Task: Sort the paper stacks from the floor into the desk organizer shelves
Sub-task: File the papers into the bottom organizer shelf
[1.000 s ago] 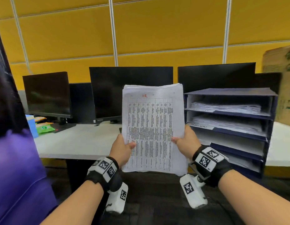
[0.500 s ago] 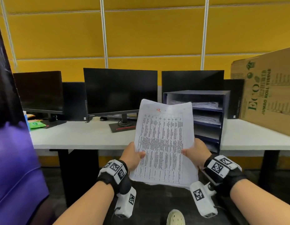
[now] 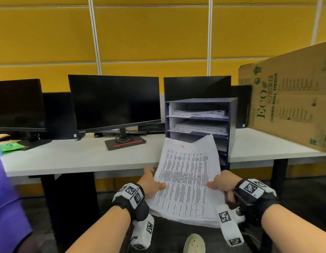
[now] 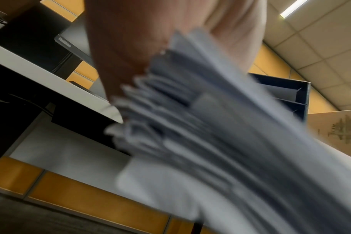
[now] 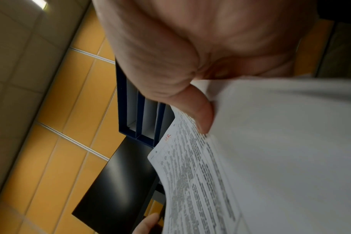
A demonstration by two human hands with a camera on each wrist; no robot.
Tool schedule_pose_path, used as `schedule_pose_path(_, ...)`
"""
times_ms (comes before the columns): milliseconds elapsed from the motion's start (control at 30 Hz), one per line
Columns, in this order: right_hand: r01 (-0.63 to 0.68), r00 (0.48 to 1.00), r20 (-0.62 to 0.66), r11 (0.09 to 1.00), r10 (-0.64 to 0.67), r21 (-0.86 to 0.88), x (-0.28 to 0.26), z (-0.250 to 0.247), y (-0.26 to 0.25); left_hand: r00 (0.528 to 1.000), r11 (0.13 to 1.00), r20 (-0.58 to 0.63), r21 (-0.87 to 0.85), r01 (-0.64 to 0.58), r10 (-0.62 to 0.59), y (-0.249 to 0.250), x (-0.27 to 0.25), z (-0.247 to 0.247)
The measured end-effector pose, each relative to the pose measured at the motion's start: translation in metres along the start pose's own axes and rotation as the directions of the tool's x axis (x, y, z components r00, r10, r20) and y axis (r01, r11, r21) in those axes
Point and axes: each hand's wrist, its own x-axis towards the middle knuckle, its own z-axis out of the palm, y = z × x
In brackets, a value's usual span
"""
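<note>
Stack: paper stack (image 3: 186, 178) held in the air in front of the desk (image 3: 81, 157), far edge tilted toward the desk organizer (image 3: 200, 125), not yet in any shelf; red mark at top of the front sheet.
Left grip: left hand (image 3: 151, 183) clamped on the stack's left edge, thumb on the printed face, fingers hidden beneath.
Right grip: right hand (image 3: 222, 183) clamped on the right edge, thumb (image 5: 200, 110) pressed on the top sheet.
Handling (judged): many loose sheets, limp, moderately heavy; edges fan in the left wrist view, so sheets could slide apart. Hold both long edges near the middle with support underneath.
Organizer: top two shelves hold papers; lower shelves partly hidden behind the stack.
Change from a second ago: stack was upright at reading height close to the organizer; now lower, tipped flatter, organizer looks farther off.
</note>
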Motion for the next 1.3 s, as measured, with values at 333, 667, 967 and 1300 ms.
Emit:
schedule_pose_path(333, -0.166, 0.967, 0.245, 0.903, 0.070, 0.396, 0.009, -0.005, -0.021, 0.987, 0.923, 0.072, 0.349, -0.162, 0.146, 0.026, 0.021, -0.057)
schedule_pose_path(667, -0.238, 0.957, 0.275, 0.785, 0.089, 0.572, 0.005, -0.014, -0.054, 0.962, 0.957, 0.197, 0.184, -0.224, 0.187, 0.061, 0.061, -0.080)
schedule_pose_path(967, -0.199, 0.980, 0.136, 0.814, 0.148, 0.546, 0.044, -0.011, -0.057, 0.972, 0.972, 0.163, 0.138, -0.191, 0.168, 0.071, 0.101, -0.067)
schedule_pose_path(1300, -0.280, 0.940, 0.317, 0.813, 0.125, 0.511, 0.058, -0.019, -0.034, 0.988, 0.987, 0.075, 0.071, -0.144, 0.139, 0.083, 0.152, -0.047)
